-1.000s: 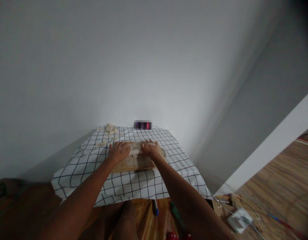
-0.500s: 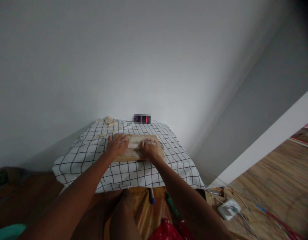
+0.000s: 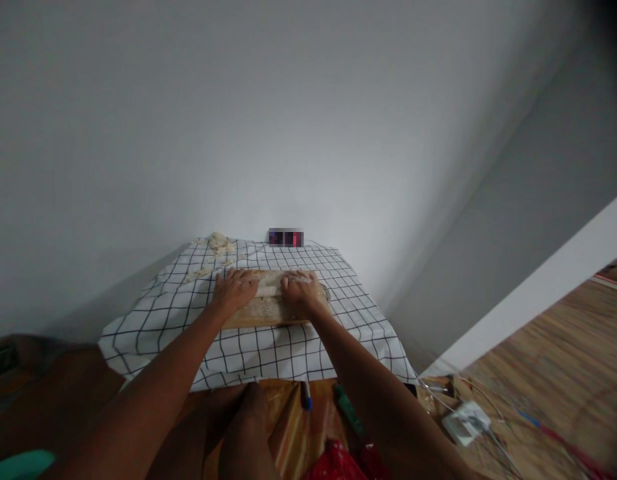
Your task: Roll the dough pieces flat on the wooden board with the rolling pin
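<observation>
board [image 3: 268,313] of wood lies on a checked cloth [image 3: 261,347], and a pale bar [image 3: 269,291] crosses it from side to side; whether it is a rolling pin or rolled dough, i cannot tell. the left hand [image 3: 235,291] lies palm down at the left part of the bar, its fingers somewhat spread. the right hand [image 3: 302,291] covers the right part, its fingers bent and closer together. if they close round the bar, the picture does not show. i think that uneven pressing of the two hands could turn the bar askew, and too strong a push could make the board slide, because the cloth looks loose and wrinkled. pale scraps [image 3: 218,242] lie at the far left corner; a pulled cloth may drag them also.
</observation>
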